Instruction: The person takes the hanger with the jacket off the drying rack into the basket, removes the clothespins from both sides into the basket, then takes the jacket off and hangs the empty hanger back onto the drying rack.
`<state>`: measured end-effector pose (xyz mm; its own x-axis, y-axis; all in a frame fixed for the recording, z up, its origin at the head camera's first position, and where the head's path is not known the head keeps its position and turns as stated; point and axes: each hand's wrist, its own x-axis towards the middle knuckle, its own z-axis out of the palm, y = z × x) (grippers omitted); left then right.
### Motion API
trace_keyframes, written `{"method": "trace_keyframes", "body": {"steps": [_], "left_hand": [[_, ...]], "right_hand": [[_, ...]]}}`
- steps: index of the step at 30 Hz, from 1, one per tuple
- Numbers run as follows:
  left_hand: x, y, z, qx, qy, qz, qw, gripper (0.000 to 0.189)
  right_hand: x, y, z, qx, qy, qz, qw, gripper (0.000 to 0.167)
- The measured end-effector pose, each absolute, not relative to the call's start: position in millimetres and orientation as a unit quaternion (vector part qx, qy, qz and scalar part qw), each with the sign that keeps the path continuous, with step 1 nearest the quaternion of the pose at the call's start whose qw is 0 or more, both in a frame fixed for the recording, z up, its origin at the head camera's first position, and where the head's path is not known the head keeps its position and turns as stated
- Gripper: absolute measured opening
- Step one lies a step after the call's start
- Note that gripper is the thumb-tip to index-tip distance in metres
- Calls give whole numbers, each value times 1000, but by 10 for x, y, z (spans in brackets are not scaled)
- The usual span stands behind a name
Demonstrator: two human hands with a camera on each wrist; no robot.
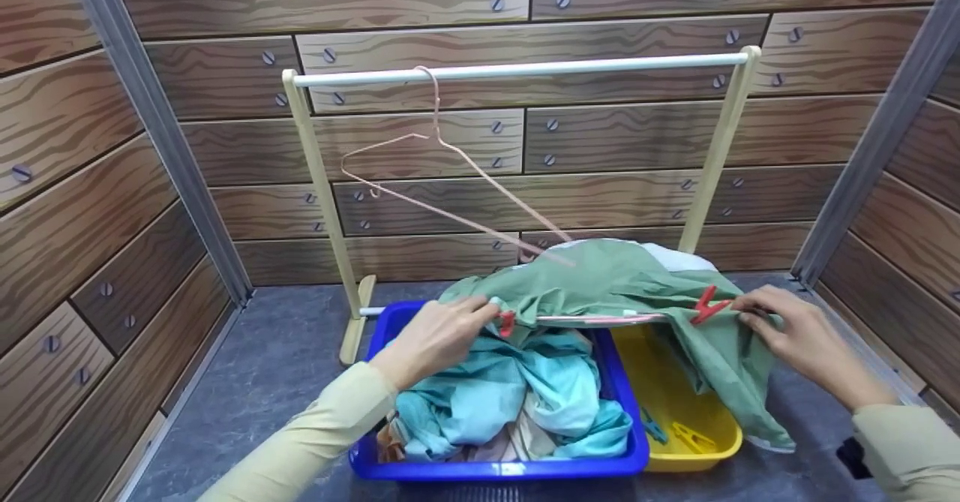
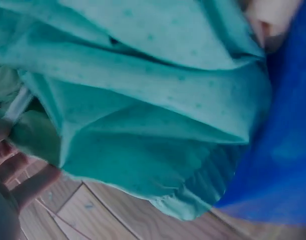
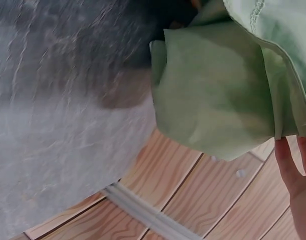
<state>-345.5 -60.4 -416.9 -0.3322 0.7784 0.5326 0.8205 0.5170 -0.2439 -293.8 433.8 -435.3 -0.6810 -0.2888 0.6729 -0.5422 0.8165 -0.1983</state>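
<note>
A green garment (image 1: pixel 600 277) with a pale edge is spread over the blue basket. A pink hanger bar (image 1: pixel 600 319) runs along its near edge, with a red clothespin (image 1: pixel 507 323) at the left and another red clothespin (image 1: pixel 707 307) at the right. My left hand (image 1: pixel 435 333) grips the garment's left side, fingertips right beside the left clothespin. At the other side my right hand (image 1: pixel 799 337) pinches the garment, its fingertips at the right clothespin's handle. In the right wrist view the green cloth (image 3: pixel 213 95) hangs down beside the fingers (image 3: pixel 290 165).
A blue basket (image 1: pixel 502 472) holds turquoise and beige cloth (image 1: pixel 480 389). Beside it, a yellow tub (image 1: pixel 720 449) contains yellow and teal clothespins. Behind stands a rack with a white rail (image 1: pixel 525 70), from which a bare pink hanger (image 1: pixel 465 153) hangs. Wood-patterned walls enclose three sides.
</note>
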Motion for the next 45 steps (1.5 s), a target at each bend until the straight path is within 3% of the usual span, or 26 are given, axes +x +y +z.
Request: {"method": "trace_keyframes", "body": {"steps": [9,19,30,45], "left_hand": [[-3443,-967,-4110,-462,-836,-86,284,22],[-3426,-1330,-4155,-428,-844,-137,294,9],[-3367,-1687,-4127,-347,-863,-170,325,19],[-3349,-1755,-4205,-316,-824,-335,330,21]], "right_hand": [[-2908,4035,-4270,257,-889,189,329,31],[-2883,3677,-4194,266,-880,206,336,29],[-2876,3270,-4118,263,-871,227,347,24],[-2762,3050,-4013,244,-863,265,356,26]]}}
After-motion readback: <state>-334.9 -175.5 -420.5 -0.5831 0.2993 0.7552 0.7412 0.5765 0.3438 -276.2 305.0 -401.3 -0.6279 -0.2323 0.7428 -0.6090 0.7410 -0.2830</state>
